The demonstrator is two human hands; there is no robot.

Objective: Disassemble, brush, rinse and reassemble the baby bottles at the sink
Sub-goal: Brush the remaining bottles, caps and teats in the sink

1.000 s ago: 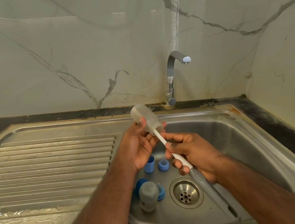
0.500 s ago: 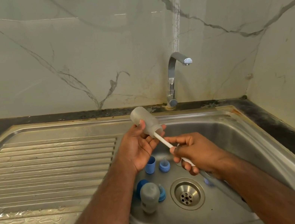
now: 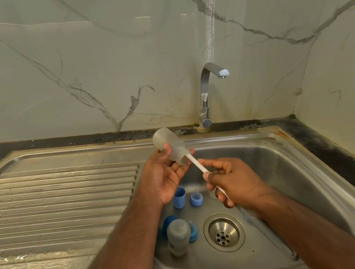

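My left hand (image 3: 167,174) holds a frosted baby bottle (image 3: 169,145) over the sink basin, base tilted up and away, mouth toward me. A bottle brush (image 3: 197,165) with a white shaft goes into that mouth; its head is hidden inside. My right hand (image 3: 235,183) grips the brush shaft just below the bottle. On the basin floor a second frosted bottle (image 3: 178,236) lies beside a blue cap (image 3: 168,223) and a blue collar with teat (image 3: 192,232). Behind them stand a blue cup-shaped cap (image 3: 179,198) and another blue collar with teat (image 3: 196,198).
The drain strainer (image 3: 223,233) sits at the basin's middle. A chrome tap (image 3: 206,96), not running, rises behind the steel sink (image 3: 295,161). A ribbed, wet draining board (image 3: 53,203) lies to the left. Marble walls close the back and right.
My right hand has drawn back along the brush shaft, away from the bottle, showing more white shaft. The left hand and bottle have stayed nearly in place.
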